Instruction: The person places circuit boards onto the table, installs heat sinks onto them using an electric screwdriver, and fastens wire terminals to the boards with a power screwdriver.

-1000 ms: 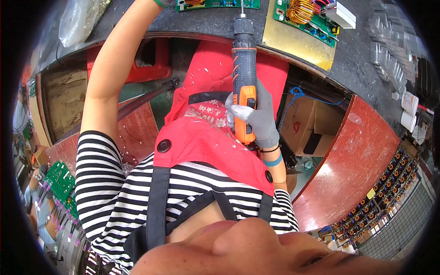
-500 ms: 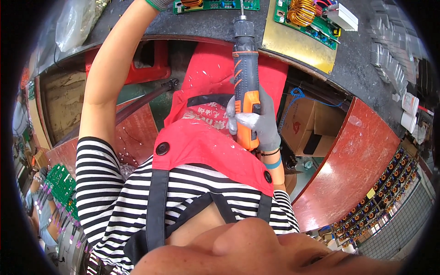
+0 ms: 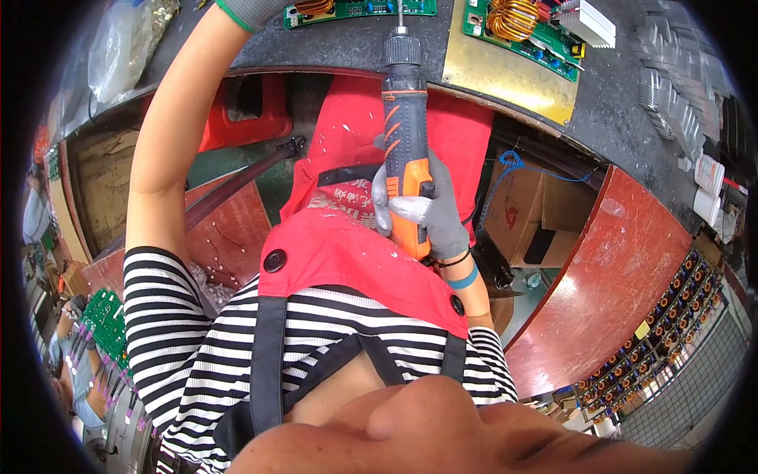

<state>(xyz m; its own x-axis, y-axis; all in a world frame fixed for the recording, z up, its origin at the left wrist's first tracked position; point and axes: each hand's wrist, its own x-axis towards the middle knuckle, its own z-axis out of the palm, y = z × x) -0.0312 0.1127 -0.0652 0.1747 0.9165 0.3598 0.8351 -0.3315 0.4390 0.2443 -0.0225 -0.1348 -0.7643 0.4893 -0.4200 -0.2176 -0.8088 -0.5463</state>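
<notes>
My right hand (image 3: 442,221), in a grey glove, is wrapped round the orange and black electric screwdriver (image 3: 405,126). The tool points away from me, and its shaft reaches over a green circuit board (image 3: 379,9) at the top edge. Where the bit ends is outside the picture. My left hand (image 3: 251,9), also gloved, is at the left end of that board; its fingers are cut off by the upper edge. To the right, a second circuit board (image 3: 545,59) with a copper coil and a white heat sink lies on a brass-coloured metal plate (image 3: 505,87).
A dark worktable (image 3: 608,95) curves across the top. Clear plastic bags (image 3: 122,59) lie at its left, and rows of metal heat sinks (image 3: 671,110) stand at its right. Below are a cardboard box (image 3: 513,209) and a red panel (image 3: 608,276). Another person works at far left.
The screwdriver and my right hand have shifted slightly left. My left hand has also moved left and a little nearer, with more of its glove cuff showing.
</notes>
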